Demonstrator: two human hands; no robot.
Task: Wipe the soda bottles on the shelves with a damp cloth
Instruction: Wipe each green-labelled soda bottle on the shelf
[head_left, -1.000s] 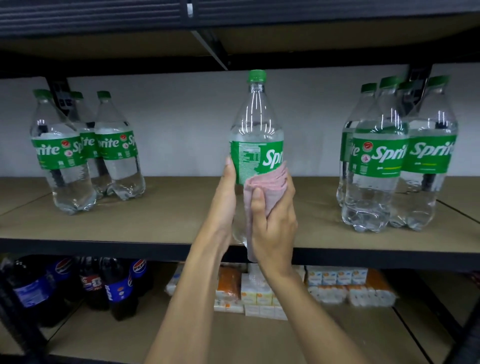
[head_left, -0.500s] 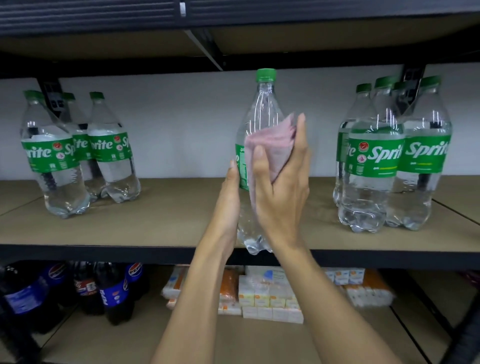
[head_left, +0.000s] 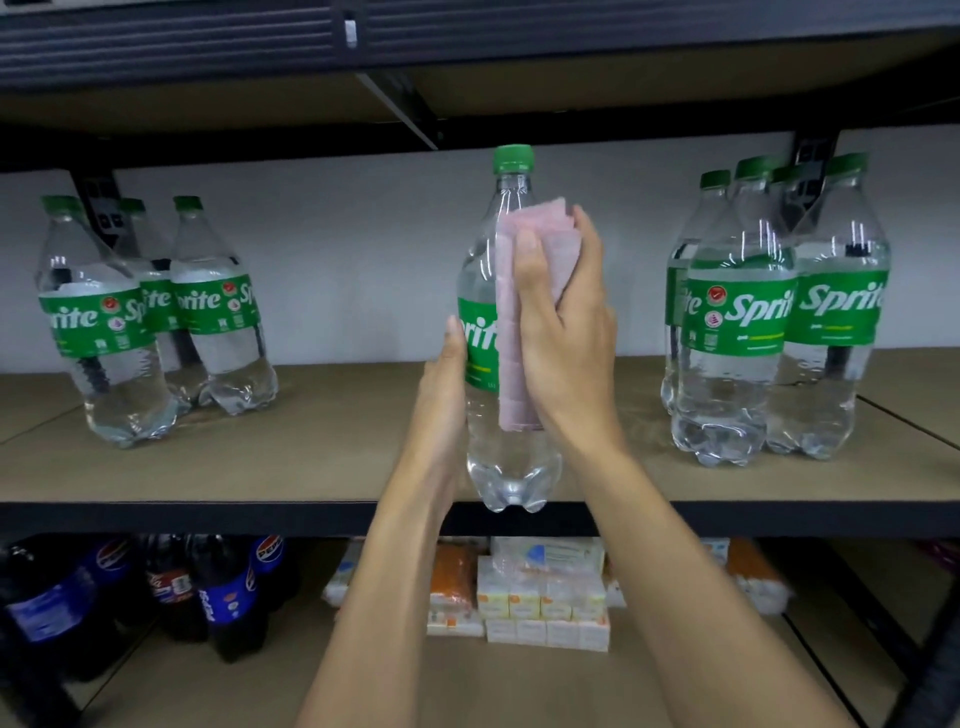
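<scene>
Holds one clear Sprite bottle (head_left: 511, 457) straight up, right in the middle, in front of the brown middle shelf (head_left: 337, 441). Green cap on top, green label round the middle, bumpy bottom down over the shelf's dark front edge.

Grips the bottle's left side with the left hand (head_left: 441, 395). Thumb up along the label. Other fingers out of sight behind the bottle, so maybe wrapped round the back.

Presses a folded pink cloth (head_left: 511, 364) flat on the front of the bottle with the right hand (head_left: 566, 332). Fingers curled round the cloth, thumb on the near side, fingertips over the top fold. Top of the cloth up by the bottle's sloping shoulder, below the cap. Rest of the cloth hangs down in a strip, over the label and onto the clear part under it.

Back on the same shelf, to the left, three more Sprite bottles (head_left: 213, 322) close together, standing up. To the right, another bunch of Sprite bottles (head_left: 737, 332), also standing, well apart from the one held. White wall behind all of them.

Down on the lower shelf (head_left: 519, 686): dark cola bottles (head_left: 228, 603) with blue labels on the left, small white boxes (head_left: 540, 603) in the middle, an orange pack (head_left: 452, 571) just beside them.
</scene>
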